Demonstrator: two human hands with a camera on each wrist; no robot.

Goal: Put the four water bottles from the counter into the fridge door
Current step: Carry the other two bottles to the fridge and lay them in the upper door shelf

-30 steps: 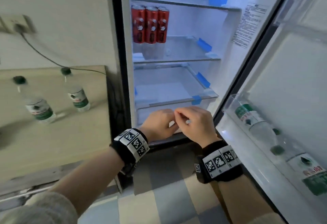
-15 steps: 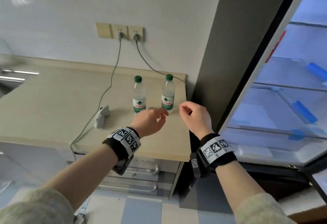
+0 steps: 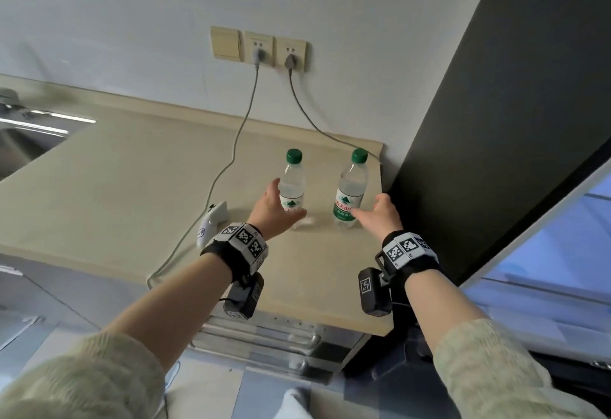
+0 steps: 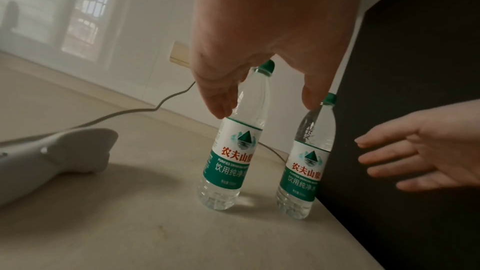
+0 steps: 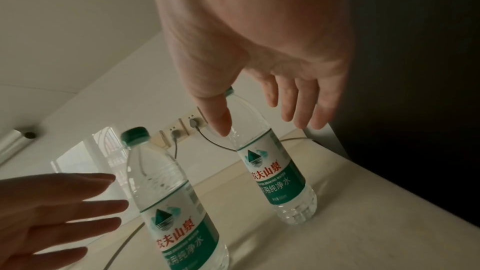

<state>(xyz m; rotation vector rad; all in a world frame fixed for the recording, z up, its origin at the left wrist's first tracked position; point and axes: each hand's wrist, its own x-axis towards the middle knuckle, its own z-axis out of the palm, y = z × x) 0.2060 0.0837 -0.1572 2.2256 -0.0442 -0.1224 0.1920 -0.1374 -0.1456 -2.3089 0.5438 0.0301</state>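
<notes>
Two clear water bottles with green caps and green-and-white labels stand upright on the beige counter (image 3: 132, 187). The left bottle (image 3: 291, 184) (image 4: 233, 151) (image 5: 166, 202) has my left hand (image 3: 274, 207) (image 4: 259, 98) just in front of it, fingers spread, thumb near its left side, not gripping it. The right bottle (image 3: 350, 187) (image 4: 309, 159) (image 5: 270, 163) stands near the counter's right end. My right hand (image 3: 377, 212) (image 5: 270, 118) is spread open just to its right, holding nothing.
A white corded device (image 3: 211, 220) lies on the counter left of the bottles, its cable (image 3: 238, 141) running up to wall sockets (image 3: 274, 51). The fridge's dark side wall (image 3: 496, 121) rises right of the counter. A steel sink (image 3: 26, 134) sits far left. Drawers (image 3: 281, 339) are below.
The view swung from the fridge interior to the counter. Both hands moved forward from the counter's front to the two bottles and spread open.
</notes>
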